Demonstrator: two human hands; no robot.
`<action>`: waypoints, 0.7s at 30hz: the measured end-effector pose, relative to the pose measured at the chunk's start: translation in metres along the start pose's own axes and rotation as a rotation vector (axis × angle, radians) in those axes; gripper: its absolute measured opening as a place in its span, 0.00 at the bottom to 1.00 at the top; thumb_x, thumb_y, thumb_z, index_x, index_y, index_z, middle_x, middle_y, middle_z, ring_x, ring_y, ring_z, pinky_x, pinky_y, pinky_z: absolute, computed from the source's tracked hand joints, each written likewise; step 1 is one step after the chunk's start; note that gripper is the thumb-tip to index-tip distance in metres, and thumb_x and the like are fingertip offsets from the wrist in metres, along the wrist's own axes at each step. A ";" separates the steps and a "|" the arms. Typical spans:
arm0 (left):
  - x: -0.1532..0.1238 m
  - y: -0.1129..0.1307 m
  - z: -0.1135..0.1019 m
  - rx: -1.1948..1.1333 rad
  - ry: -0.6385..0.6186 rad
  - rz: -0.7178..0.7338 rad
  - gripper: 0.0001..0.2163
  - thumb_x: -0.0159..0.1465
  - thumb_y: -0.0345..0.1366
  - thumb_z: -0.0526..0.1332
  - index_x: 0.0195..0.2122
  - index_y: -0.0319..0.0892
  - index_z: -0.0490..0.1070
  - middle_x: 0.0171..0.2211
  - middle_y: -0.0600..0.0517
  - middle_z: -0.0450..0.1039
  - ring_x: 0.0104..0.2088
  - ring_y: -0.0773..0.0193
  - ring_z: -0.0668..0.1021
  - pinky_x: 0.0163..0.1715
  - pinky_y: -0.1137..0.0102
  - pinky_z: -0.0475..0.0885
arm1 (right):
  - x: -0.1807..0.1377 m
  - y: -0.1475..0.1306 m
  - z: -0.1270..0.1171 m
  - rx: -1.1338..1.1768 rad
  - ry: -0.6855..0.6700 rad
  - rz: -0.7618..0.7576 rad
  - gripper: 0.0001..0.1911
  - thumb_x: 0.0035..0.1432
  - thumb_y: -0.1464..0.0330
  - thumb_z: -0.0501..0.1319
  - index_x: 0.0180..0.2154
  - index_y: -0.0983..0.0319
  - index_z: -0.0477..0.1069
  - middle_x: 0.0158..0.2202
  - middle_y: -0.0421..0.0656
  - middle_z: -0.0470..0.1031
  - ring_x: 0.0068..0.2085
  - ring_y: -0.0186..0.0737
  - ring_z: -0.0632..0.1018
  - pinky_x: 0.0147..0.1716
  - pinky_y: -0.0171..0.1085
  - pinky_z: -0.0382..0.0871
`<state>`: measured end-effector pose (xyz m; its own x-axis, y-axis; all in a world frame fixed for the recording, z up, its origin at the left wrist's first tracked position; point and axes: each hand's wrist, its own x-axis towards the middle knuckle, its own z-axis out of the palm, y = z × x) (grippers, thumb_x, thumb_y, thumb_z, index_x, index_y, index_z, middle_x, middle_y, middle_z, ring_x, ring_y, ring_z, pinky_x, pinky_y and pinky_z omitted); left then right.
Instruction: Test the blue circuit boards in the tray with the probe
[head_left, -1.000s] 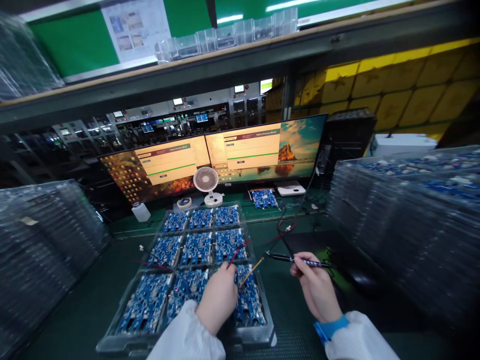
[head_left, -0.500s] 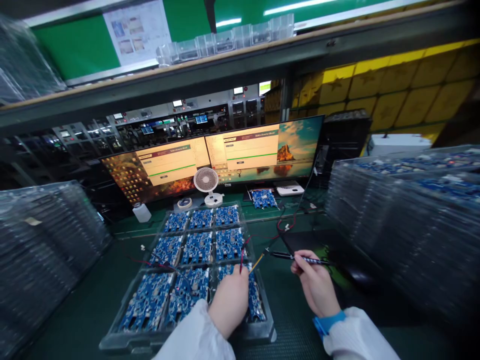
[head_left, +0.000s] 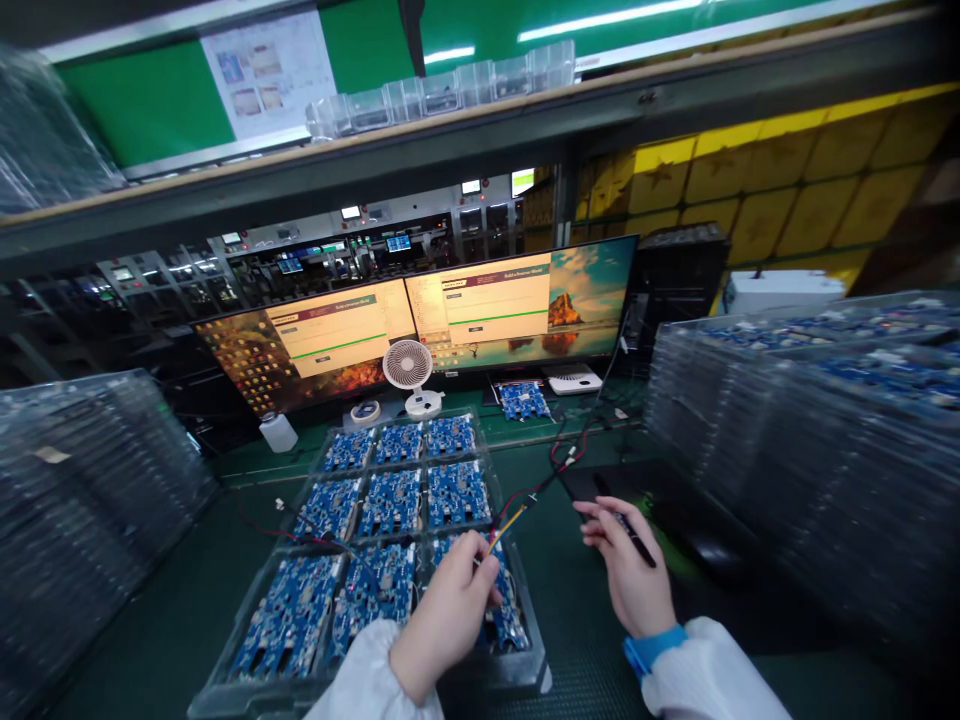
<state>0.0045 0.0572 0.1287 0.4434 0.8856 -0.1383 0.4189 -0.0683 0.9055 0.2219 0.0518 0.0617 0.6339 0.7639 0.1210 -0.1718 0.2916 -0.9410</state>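
While above blue circuit boards [head_left: 390, 502], left hand [head_left: 448, 604] aslant rightward.

Head view | worn on head | faces forward, tilted down | tray [head_left: 255, 692] near, monitors [head_left: 495, 300] beyond

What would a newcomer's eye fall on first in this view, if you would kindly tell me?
Probably the two lit monitors, side by side at the back, then the clear plastic tray in front of them with its rows of blue circuit boards. Over the tray's near right part, the left hand's grip holds a yellow lead; right of the tray, the right hand's grip holds a dark pen-like tool.
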 end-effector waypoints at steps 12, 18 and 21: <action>0.001 -0.001 0.001 -0.063 0.024 0.051 0.10 0.64 0.44 0.52 0.33 0.43 0.64 0.26 0.59 0.64 0.26 0.70 0.68 0.29 0.73 0.64 | -0.001 0.022 0.005 -0.376 -0.343 -0.212 0.16 0.59 0.58 0.57 0.46 0.58 0.64 0.47 0.49 0.75 0.40 0.40 0.78 0.38 0.40 0.75; 0.004 0.000 0.010 -0.226 -0.035 0.068 0.12 0.67 0.47 0.48 0.36 0.43 0.61 0.29 0.57 0.71 0.19 0.74 0.65 0.22 0.74 0.60 | 0.005 0.027 0.019 -0.455 -0.434 -0.268 0.16 0.57 0.62 0.57 0.47 0.57 0.60 0.46 0.48 0.74 0.39 0.39 0.79 0.36 0.39 0.76; 0.005 0.003 0.011 -0.281 -0.083 0.054 0.13 0.67 0.48 0.47 0.36 0.44 0.59 0.28 0.56 0.73 0.18 0.74 0.66 0.21 0.75 0.59 | 0.008 0.027 0.029 -0.487 -0.492 -0.298 0.15 0.54 0.63 0.58 0.43 0.58 0.61 0.39 0.44 0.76 0.35 0.37 0.78 0.36 0.39 0.75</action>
<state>0.0168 0.0564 0.1266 0.5272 0.8428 -0.1084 0.1621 0.0255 0.9865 0.2003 0.0821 0.0460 0.1715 0.8947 0.4123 0.3800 0.3261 -0.8656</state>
